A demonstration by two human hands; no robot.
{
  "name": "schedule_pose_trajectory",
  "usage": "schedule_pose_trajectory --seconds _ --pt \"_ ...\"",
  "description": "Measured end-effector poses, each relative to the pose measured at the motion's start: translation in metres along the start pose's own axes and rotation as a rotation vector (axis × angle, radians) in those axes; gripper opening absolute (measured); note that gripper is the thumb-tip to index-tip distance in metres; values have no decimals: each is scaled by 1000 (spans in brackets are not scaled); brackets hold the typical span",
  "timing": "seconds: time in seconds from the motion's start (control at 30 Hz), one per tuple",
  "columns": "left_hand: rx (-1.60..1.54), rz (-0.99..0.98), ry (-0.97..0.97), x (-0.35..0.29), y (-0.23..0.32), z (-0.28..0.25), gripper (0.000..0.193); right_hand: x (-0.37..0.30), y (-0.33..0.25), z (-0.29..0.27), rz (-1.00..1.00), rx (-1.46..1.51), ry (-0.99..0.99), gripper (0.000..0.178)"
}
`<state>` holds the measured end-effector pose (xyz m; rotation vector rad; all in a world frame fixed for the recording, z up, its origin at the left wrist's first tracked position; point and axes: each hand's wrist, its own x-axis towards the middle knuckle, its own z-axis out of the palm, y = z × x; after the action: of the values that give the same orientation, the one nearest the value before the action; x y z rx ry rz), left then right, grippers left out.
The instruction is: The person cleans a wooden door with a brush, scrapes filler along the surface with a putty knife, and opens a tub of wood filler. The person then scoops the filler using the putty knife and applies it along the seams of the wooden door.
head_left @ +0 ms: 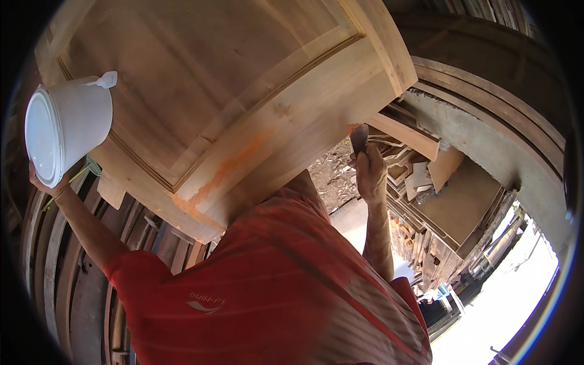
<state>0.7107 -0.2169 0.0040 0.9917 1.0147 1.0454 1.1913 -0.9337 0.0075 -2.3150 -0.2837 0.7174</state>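
Note:
A pale wooden door panel (201, 67) with framed mouldings lies in front of me. Streaks of orange filler (234, 163) run along its near rail. At the left, my left hand (48, 182) is closed at the lower rim of a white plastic bucket (85, 115), which leans over the panel's left side. Most of that hand's fingers are hidden behind the bucket. My right hand (370, 173) grips a putty knife (359, 139), blade up, by the panel's near right edge. A dab of orange filler shows beside the blade.
Stacked boards (79, 267) stand at the left, below a green-ended yellow stick (78, 175). Wood offcuts and a brown sheet (462, 194) lie at the right. Beyond them runs a concrete ledge (480, 131) with long planks along it.

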Motion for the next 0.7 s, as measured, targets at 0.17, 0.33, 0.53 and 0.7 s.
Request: schedule_pose_trajectory --seconds 0.17,0.33,0.53,0.7 --pt "-34 -74 -65 -18 18 -17 59 39 -16 -14 -39 -40 28 16" --pt "573 320 -163 -61 -6 24 52 90 -32 -34 16 -76 129 33" --pt "1026 957 -265 -109 -26 44 82 145 -37 -38 -9 -70 129 35" --pt "226 73 136 -118 -42 82 52 152 -11 -38 80 78 140 33"
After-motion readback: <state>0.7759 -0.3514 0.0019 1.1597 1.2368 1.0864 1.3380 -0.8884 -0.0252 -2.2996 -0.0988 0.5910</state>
